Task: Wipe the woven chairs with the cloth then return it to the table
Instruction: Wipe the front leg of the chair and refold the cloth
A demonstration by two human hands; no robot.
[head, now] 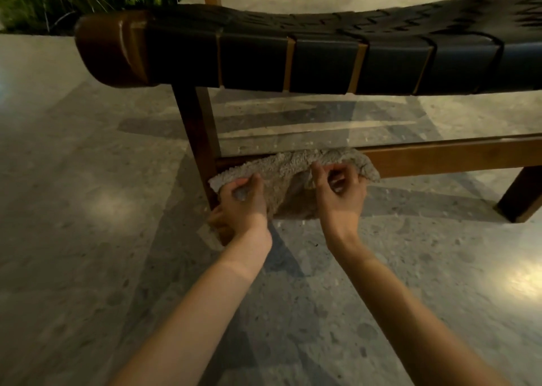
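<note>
Pinches cloth [281, 180] at both ends, left hand [242, 201] and right hand [340, 192] each with grip curled on fabric; drapes it over low rail [440, 157] of woven chair [322, 63] beside leg [199, 139], likely for sliding along wood.

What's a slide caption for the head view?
Wiping low: left hand and right hand grip the cloth on the lower rail of the woven chair, beside its leg.

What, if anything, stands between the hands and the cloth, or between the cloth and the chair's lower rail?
Nothing visible. The left hand and right hand both grip the cloth directly, and the cloth lies against the lower rail beside the chair leg.
</note>
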